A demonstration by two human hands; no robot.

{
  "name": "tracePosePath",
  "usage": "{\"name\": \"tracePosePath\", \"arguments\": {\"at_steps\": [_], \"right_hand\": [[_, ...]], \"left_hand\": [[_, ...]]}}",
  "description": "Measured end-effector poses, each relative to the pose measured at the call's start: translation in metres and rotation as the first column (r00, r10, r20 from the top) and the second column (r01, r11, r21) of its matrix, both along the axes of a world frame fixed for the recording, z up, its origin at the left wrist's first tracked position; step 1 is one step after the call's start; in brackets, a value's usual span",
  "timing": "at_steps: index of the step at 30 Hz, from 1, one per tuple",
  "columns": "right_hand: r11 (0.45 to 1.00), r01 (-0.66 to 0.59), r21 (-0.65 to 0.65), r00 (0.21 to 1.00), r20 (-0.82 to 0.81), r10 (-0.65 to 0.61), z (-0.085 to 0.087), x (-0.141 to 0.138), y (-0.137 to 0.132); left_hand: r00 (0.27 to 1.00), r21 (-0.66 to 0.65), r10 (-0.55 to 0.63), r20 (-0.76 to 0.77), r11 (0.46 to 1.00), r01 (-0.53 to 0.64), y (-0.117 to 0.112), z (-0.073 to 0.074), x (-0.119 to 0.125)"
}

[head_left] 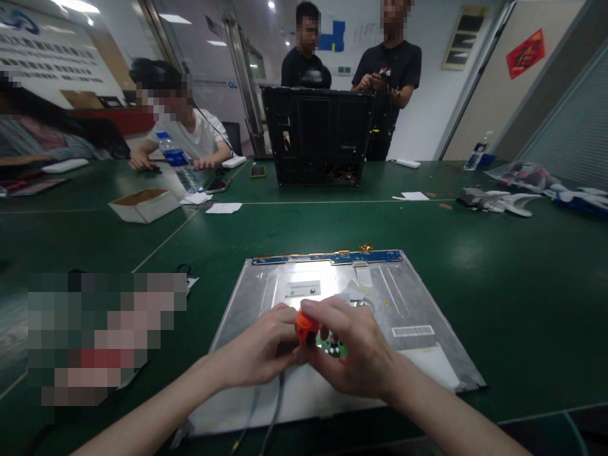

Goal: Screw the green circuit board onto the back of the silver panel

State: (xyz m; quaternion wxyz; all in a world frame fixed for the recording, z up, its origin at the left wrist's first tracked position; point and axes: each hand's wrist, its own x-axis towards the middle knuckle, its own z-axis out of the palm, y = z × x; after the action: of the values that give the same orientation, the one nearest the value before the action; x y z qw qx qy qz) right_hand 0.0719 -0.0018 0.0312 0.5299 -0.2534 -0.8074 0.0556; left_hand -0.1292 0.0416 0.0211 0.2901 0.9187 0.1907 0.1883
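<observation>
Orange handle (308, 326), its upper end showing between the two hands: the right hand (354, 345) holds it in a narrow pinch of thumb and fingers; the left hand (268, 348) curls narrowly against the other side, though whether it grips the handle or something beneath cannot be told. Below the right fingers a green circuit board (333, 346) shows in part, over the silvery metal panel (413, 288). The handle's lower end is hidden — a slip there, caused by uneven pressure or a tilted hold, could score the board or knock its small components. Dark cables (280, 399) run from beneath the left hand across the panel's near edge; a snag on the left forearm might tug whatever they join. Farther out, a pale ribbon (362, 273) meets the blue circuit strip (327, 258) along the far edge — likely strained should the panel flex. Hard sideways pushing could slide the panel over the green table (489, 272).
</observation>
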Motion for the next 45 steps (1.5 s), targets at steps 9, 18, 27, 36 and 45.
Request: {"name": "tracePosePath", "arguments": {"at_steps": [9,18,27,36,45], "right_hand": [[1.0,-0.006,0.012,1.0,-0.003,0.006,-0.0012,0.0001,-0.001],[0.998,0.044,0.035,0.997,0.058,-0.046,-0.0009,-0.0012,0.0012],[0.999,0.007,0.036,1.0,0.016,-0.007,-0.0018,0.0,-0.0016],[0.999,-0.012,0.048,1.0,0.025,0.011,0.0007,-0.0008,0.0],[1.0,-0.008,0.007,0.998,0.058,0.008,-0.0056,0.0001,0.0007]], "left_hand": [[1.0,-0.018,-0.028,0.014,0.999,0.029,0.0,0.0029,0.0022],[1.0,0.011,0.008,-0.003,1.0,-0.008,-0.0001,-0.0029,0.0],[1.0,-0.029,-0.019,-0.009,0.999,0.019,0.0009,0.0046,0.0037],[1.0,-0.031,-0.005,-0.016,1.0,0.005,-0.0002,0.0017,0.0022],[1.0,0.003,0.001,0.011,1.0,-0.001,-0.0024,0.0029,0.0036]]}}
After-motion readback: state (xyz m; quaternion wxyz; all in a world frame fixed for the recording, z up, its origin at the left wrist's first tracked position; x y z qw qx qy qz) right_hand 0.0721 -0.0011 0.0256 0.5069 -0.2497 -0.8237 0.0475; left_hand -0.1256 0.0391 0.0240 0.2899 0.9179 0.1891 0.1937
